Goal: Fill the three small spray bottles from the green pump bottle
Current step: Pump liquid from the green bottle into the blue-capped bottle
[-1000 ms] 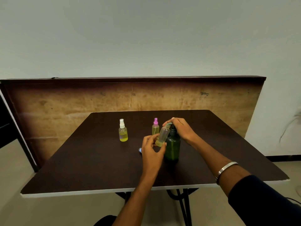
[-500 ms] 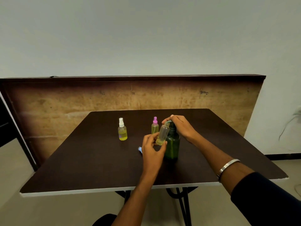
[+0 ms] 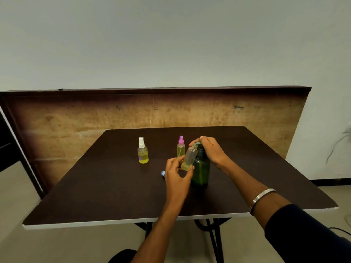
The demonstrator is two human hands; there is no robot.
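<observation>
Beside green pump bottle (image 3: 201,169), left hand (image 3: 177,172) fingers (image 3: 190,170) pinching uncapped spray bottle (image 3: 189,158)

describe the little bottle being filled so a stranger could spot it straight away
On the dark table, find the green pump bottle near the middle. Tilted against its spout, held by the left hand, is the uncapped spray bottle. Unlike the white-capped bottle and pink-capped bottle, it has no cap and little yellow liquid.
</observation>
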